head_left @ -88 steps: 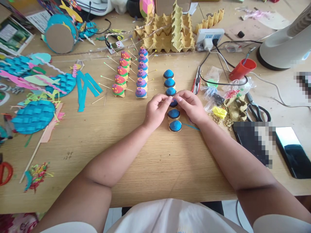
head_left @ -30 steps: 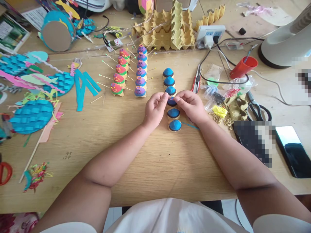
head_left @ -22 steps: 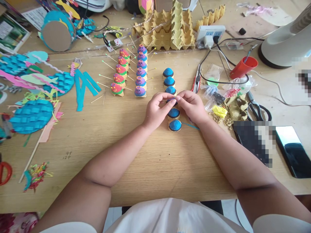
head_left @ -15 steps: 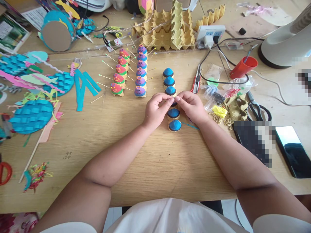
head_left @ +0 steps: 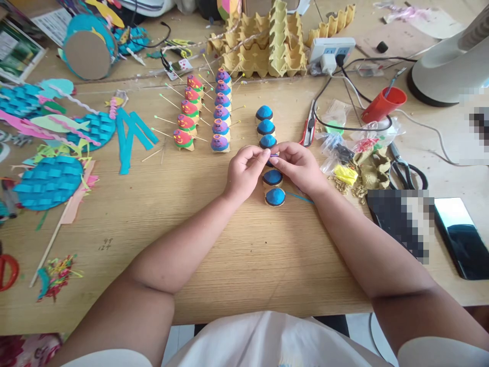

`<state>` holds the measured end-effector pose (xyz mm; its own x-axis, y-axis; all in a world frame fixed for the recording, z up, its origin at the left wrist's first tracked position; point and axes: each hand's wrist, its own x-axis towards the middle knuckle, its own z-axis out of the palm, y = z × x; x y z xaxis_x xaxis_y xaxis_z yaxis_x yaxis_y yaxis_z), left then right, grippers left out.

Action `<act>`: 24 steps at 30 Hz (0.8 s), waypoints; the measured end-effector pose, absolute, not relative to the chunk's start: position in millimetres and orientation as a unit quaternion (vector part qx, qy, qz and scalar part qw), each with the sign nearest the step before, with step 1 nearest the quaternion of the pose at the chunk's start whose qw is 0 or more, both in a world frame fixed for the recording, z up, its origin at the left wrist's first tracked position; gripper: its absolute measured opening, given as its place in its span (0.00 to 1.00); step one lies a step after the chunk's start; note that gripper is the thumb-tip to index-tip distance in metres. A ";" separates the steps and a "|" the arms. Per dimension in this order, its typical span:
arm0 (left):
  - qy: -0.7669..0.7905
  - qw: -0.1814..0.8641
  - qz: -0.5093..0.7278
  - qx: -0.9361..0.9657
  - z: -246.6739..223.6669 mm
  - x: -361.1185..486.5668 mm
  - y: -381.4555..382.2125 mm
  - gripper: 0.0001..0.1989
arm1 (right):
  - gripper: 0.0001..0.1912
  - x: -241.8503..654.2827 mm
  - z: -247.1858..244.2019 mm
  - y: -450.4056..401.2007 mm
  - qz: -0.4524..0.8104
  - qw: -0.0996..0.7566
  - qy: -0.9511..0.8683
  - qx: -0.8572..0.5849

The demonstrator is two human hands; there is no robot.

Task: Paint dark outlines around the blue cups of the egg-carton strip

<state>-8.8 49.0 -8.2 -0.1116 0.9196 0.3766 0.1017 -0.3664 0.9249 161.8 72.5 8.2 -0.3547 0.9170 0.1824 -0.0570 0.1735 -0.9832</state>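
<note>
My left hand (head_left: 246,171) and my right hand (head_left: 300,165) meet at the fingertips over a row of blue domes with dark rims. Between them they pinch a small, thin purple piece (head_left: 273,156). The hands partly cover the middle of the row; a blue dome (head_left: 274,197) shows at its near end and another blue dome (head_left: 264,112) at its far end. To the left stand a row of purple caterpillar shapes (head_left: 220,142) and a row of red and green ones (head_left: 183,138), with yellow- or green-tipped sticks poking out.
An orange-red cup (head_left: 384,104), a red cutter (head_left: 308,125), black-handled scissors (head_left: 407,173) and yellow clay (head_left: 346,175) lie to the right, near a phone (head_left: 462,237). Egg cartons (head_left: 248,58) and a power strip (head_left: 331,50) are at the back. Blue woven crafts (head_left: 51,182) lie left.
The purple piece now shows between my fingertips, where it was hardly visible before. My fingers have shifted slightly; the hands stay over the same spot.
</note>
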 end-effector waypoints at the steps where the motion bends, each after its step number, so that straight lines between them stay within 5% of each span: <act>1: 0.446 0.341 0.598 0.572 -7.8 -8.7 49.0 0.24 | 0.28 161.5 6.9 72.6 0.546 0.451 -0.615 -0.347; 9: 0.457 0.369 0.603 0.540 -3.0 -6.9 48.0 0.28 | 0.27 160.7 5.7 73.4 0.558 0.474 -0.588 -0.342; 24: 0.447 0.368 0.587 0.566 -11.7 -8.6 47.7 0.19 | 0.29 160.4 14.1 71.2 0.530 0.478 -0.609 -0.345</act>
<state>-8.6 47.7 -11.7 -0.0876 0.9383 0.3346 0.0737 -0.3289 0.9415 160.4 71.2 14.1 -0.3043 0.9277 0.2165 -0.0871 0.1992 -0.9761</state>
